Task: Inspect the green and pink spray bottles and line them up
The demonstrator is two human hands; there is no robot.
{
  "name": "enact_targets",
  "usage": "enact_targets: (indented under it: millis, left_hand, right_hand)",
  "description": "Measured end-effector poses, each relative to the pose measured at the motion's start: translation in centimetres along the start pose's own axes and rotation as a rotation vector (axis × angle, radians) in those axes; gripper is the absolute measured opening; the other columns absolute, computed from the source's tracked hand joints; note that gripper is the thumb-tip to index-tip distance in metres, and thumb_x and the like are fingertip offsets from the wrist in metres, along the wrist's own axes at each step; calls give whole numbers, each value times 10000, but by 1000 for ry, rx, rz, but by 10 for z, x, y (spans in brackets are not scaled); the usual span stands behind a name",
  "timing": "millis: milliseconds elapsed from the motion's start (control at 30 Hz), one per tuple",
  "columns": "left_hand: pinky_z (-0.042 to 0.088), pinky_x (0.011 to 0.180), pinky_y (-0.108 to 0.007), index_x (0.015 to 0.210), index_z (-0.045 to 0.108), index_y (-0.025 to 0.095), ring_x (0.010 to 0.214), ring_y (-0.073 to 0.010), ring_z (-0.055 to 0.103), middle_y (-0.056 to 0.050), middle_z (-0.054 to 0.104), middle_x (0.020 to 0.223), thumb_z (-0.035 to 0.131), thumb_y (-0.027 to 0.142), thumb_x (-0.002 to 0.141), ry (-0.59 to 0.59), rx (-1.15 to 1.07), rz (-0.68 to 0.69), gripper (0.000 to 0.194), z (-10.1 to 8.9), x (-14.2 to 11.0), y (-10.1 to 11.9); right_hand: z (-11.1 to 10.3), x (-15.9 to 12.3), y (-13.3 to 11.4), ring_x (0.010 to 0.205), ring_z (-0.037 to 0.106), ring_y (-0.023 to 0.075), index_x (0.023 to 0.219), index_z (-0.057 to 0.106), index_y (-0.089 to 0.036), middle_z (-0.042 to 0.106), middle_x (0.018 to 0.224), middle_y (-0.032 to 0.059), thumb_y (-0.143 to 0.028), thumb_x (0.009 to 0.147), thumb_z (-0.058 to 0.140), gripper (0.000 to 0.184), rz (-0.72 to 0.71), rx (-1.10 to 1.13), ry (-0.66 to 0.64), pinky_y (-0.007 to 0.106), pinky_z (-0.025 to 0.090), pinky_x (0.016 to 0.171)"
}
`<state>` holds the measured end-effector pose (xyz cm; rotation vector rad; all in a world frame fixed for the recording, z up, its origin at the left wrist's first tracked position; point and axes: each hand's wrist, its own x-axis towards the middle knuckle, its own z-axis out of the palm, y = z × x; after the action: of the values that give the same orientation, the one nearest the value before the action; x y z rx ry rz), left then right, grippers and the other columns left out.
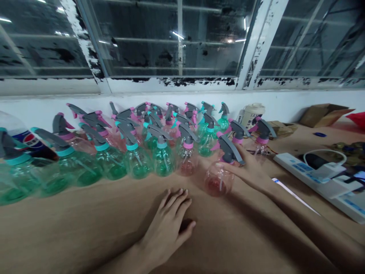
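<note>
My right hand (246, 167) is closed round the neck of a pink spray bottle (218, 180) with a grey trigger head. This bottle stands near the right end of the front row, slightly nearer to me than the others. My left hand (171, 217) rests palm down on the wooden table (94, 228), fingers stretched out and holding nothing. Beyond both hands, several green spray bottles (139, 161) and pink spray bottles (186, 161) stand upright in rows. Part of the right hand's grip is hidden behind the bottle.
A Pepsi bottle (34, 144) lies behind the bottles at left. On the right are a white power strip (313, 179) with plugs and cables, a phone (295, 196), a paper cup (253, 114) and an open cardboard box (321, 115). A white wall with windows closes off the back.
</note>
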<state>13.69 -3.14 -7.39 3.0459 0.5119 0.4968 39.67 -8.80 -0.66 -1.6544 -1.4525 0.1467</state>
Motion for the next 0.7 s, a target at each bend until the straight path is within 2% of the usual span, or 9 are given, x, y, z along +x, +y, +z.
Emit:
enact_targets:
  millis: [133,233,333,500,567,700]
  left_hand:
    - [323,1031,-526,1200,519,136,1230,-268,443,-109,519,1303,530,364,863,4,-6,-5,407,2,-1,-1]
    - [322,1033,-525,1205,517,139,1234,-267,439,-107,510,1313,534,361,860,1,-16,-10,411,2,-1,-1]
    - [327,1030,-527,1197,526,143,1236,-271,435,-105,506,1318,544,357,854,-16,-14,-15,405,1,-1,-1]
    - [338,1021,-534,1200,522,136,1237,-273,434,-113,502,1322,546,354,854,-29,-8,-17,409,1,0,0]
    - [330,1027,-531,1206,515,138,1244,-270,426,-111,494,1329,545,354,856,-30,-14,-17,413,1,0,0]
    - [318,1034,-527,1209,513,143,1250,-267,419,-110,490,1334,539,355,861,-44,-16,-18,408,1,0,0]
  right_hand:
    - [11,7,-9,936,600,256,1268,473,-231,635,1080,68,-489,726,637,623,83,179,31,417,457,829]
    - [16,12,-12,1010,583,249,1142,573,-235,644,1095,45,-448,735,636,464,76,282,44,396,429,885]
    - [19,12,-11,959,598,235,1000,639,-231,670,992,19,-413,714,645,338,95,328,87,372,433,870]
    - [26,5,-3,949,572,255,889,662,-230,663,863,15,-409,706,598,264,179,319,198,406,409,876]
    - [29,1,-2,926,574,259,876,663,-232,657,820,15,-398,700,589,253,211,329,195,414,419,854]
    - [33,-5,-5,822,596,235,833,660,-239,637,741,7,-385,684,583,223,219,368,107,380,459,792]
